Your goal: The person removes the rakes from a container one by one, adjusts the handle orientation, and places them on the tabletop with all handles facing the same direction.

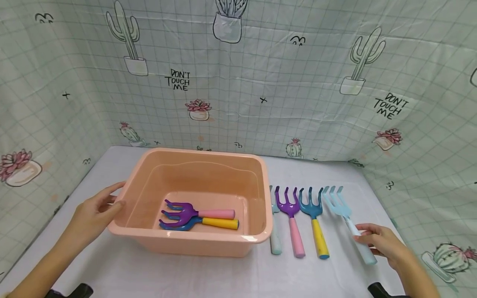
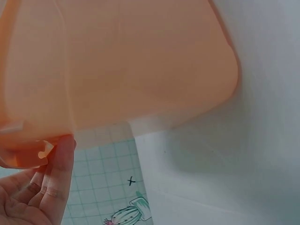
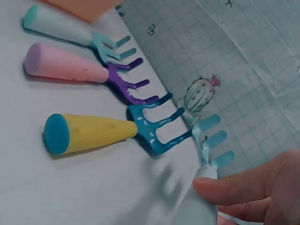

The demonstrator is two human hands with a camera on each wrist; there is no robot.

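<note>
The held rake (image 1: 352, 227) is at the right end of the counter (image 1: 179, 277), tines pointing away from the person. The right hand (image 1: 385, 244) grips its handle between thumb and fingers. In the right wrist view the rake's shadow falls apart from it, indicating a lift. Step in hand, as judged: pick-up. Transfer to the tub (image 1: 201, 244) would call for a raise, a leftward traverse and a lowering past the rim.

Immediately left stand, in order, the yellow-handled rake (image 1: 318, 236), the pink-handled rake (image 1: 294, 231) and the pale rake (image 1: 275, 238), the last partly hidden by the tub's rim in the head view. Keep the tines above this row.

The left hand (image 1: 95, 215) pinches the tub's left rim, steadying it. Inside, a purple fork (image 1: 188, 213) overlaps a blue fork (image 1: 220, 223) near the front wall; open room lies behind them. The cloth (image 1: 238, 82) bounds the counter's far and side edges; clearance beside the right hand is limited.
</note>
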